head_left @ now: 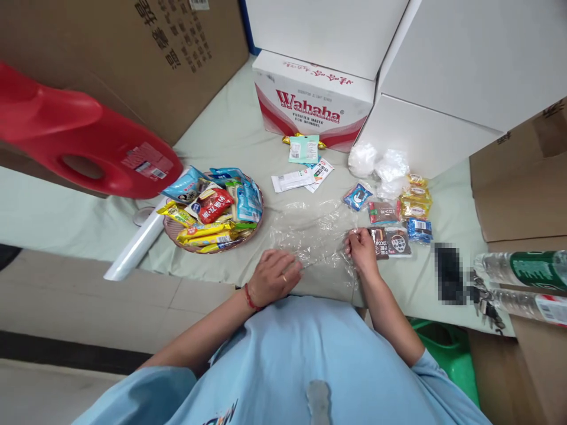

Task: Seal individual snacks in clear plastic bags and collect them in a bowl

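Observation:
A clear plastic bag (316,236) lies spread on the cloth in front of my body. My left hand (275,276) rests flat on its near left part, fingers stretched out. At its right edge my right hand (361,251) pinches the film between thumb and fingers. Just right of that hand are brown snack packets (397,241), with a red-brown packet (384,211) and a small blue packet (357,196) beyond. Left of the bag stands a woven basket (262,206) full of wrapped snacks. White packets (293,180) lie past the bag's far side.
A red jug (88,136) and a clear plastic roll (135,245) are at left. A Wahaha box (310,106) and white cartons (425,130) stand behind. Crumpled plastic bags (392,171) lie before them. Keys (487,304) and water bottles (522,268) are at right.

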Tool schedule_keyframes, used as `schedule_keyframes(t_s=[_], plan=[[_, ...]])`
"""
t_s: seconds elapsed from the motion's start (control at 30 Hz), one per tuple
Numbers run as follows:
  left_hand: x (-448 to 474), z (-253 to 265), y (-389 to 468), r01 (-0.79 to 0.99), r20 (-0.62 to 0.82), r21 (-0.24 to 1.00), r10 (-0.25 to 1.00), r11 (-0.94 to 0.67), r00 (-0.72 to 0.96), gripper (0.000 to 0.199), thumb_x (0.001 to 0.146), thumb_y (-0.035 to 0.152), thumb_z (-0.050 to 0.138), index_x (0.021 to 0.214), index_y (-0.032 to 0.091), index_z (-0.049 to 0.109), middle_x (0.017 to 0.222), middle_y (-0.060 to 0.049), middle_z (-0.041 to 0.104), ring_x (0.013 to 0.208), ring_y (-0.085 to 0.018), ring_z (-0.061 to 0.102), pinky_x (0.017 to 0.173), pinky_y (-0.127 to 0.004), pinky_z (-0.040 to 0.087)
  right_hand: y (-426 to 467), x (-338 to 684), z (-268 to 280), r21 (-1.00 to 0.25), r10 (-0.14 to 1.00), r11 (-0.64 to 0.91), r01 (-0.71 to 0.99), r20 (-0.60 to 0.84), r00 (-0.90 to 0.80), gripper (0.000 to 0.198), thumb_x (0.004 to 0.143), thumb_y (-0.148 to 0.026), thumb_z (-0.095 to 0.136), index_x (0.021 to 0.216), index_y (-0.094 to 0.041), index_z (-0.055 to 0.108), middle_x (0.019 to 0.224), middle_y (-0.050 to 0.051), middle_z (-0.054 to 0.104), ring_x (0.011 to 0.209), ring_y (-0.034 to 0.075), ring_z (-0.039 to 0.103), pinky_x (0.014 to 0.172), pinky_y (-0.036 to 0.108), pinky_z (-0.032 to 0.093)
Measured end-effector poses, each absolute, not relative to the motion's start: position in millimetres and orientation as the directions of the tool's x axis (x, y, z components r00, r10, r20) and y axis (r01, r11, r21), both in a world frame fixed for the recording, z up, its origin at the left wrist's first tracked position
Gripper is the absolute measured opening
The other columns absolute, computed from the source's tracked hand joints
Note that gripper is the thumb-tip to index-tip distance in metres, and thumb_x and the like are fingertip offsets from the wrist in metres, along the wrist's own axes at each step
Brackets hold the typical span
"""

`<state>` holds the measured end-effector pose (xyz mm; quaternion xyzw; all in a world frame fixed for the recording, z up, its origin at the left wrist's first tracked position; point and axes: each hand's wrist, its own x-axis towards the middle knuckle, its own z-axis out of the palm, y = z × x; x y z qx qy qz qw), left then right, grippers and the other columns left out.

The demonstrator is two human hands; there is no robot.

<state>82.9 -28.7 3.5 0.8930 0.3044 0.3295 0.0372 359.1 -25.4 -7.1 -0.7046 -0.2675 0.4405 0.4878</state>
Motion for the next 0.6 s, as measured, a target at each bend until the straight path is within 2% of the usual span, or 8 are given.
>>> schedule_keyframes(t_s=[0.07, 0.17, 0.23, 0.3, 0.37, 0.43, 0.5, 0.6], plan=[[78, -4, -28, 0.464, 0.436, 0.269, 0.537, -0.844, 0.723, 0.026, 0.094, 0.029, 0.065, 0.119, 0.025, 0.066, 0.112, -0.008, 0.074, 0.111, -0.023, 0.066, 0.108, -0.047, 0.041, -25, 359, -7, -0.927, 0.812, -0.371, -0.061, -0.355, 0.464, 0.03, 0.079, -0.045, 0.067, 0.09, -0.026, 0.048, 0.064, -0.007, 0.058, 0.042, 0.012, 0.049, 0.034, 0.022, 0.031], [75, -14, -22, 0.558, 0.257, 0.389, 0.668, -0.733, 0.698, 0.026, 0.098, 0.031, 0.056, 0.12, 0.026, 0.069, 0.121, -0.01, 0.073, 0.121, -0.026, 0.063, 0.117, -0.059, 0.032, -25, 359, -7, -0.928, 0.809, -0.362, -0.082, -0.357, 0.466, 0.032, 0.077, -0.046, 0.069, 0.089, -0.026, 0.048, 0.062, -0.008, 0.057, 0.041, 0.01, 0.048, 0.033, 0.021, 0.03], [72, -17, -17, 0.565, 0.209, 0.496, 0.722, -0.66, 0.66, 0.023, 0.099, 0.029, 0.052, 0.108, 0.027, 0.073, 0.116, -0.009, 0.074, 0.124, -0.027, 0.061, 0.115, -0.058, 0.037, -26, 360, -6, -0.926, 0.801, -0.365, -0.097, -0.365, 0.475, 0.034, 0.075, -0.047, 0.071, 0.088, -0.026, 0.048, 0.062, -0.008, 0.057, 0.04, 0.01, 0.048, 0.033, 0.021, 0.03], [67, -14, -15, 0.524, 0.227, 0.594, 0.752, -0.611, 0.619, 0.022, 0.097, 0.027, 0.051, 0.1, 0.027, 0.073, 0.117, -0.009, 0.074, 0.128, -0.027, 0.058, 0.11, -0.054, 0.044, -27, 361, -5, -0.927, 0.795, -0.362, -0.098, -0.362, 0.486, 0.035, 0.075, -0.049, 0.07, 0.088, -0.025, 0.048, 0.062, -0.009, 0.057, 0.04, 0.009, 0.048, 0.033, 0.02, 0.03], [60, -9, -19, 0.52, 0.256, 0.668, 0.821, -0.532, 0.51, 0.021, 0.094, 0.027, 0.052, 0.104, 0.026, 0.071, 0.127, -0.01, 0.068, 0.132, -0.027, 0.055, 0.108, -0.05, 0.048, -28, 361, -5, -0.93, 0.794, -0.356, -0.092, -0.353, 0.495, 0.035, 0.076, -0.05, 0.07, 0.088, -0.025, 0.048, 0.063, -0.009, 0.057, 0.04, 0.009, 0.047, 0.032, 0.02, 0.029], [55, -3, -24, 0.587, 0.223, 0.726, 0.931, -0.357, 0.291, 0.025, 0.093, 0.029, 0.05, 0.111, 0.023, 0.066, 0.129, -0.012, 0.065, 0.123, -0.027, 0.059, 0.103, -0.048, 0.051, -28, 361, -5, -0.934, 0.796, -0.347, -0.086, -0.341, 0.499, 0.035, 0.077, -0.05, 0.069, 0.088, -0.025, 0.048, 0.063, -0.009, 0.056, 0.04, 0.009, 0.046, 0.032, 0.02, 0.027], [56, 0, -28, 0.661, 0.108, 0.736, 0.99, -0.143, 0.095, 0.027, 0.097, 0.035, 0.044, 0.106, 0.021, 0.065, 0.112, -0.011, 0.068, 0.106, -0.026, 0.064, 0.094, -0.045, 0.054, -27, 360, -5, -0.939, 0.802, -0.334, -0.078, -0.327, 0.5, 0.034, 0.077, -0.049, 0.07, 0.087, -0.025, 0.048, 0.063, -0.009, 0.056, 0.039, 0.009, 0.045, 0.032, 0.02, 0.027], [69, -1, -27, 0.768, -0.019, 0.641, 1.0, 0.015, -0.004, 0.035, 0.096, 0.05, 0.048, 0.086, 0.021, 0.065, 0.09, -0.01, 0.065, 0.097, -0.03, 0.061, 0.091, -0.047, 0.052, -26, 357, -5, -0.946, 0.81, -0.314, -0.076, -0.309, 0.498, 0.031, 0.077, -0.046, 0.07, 0.086, -0.025, 0.049, 0.061, -0.009, 0.056, 0.039, 0.009, 0.044, 0.033, 0.022, 0.028]])
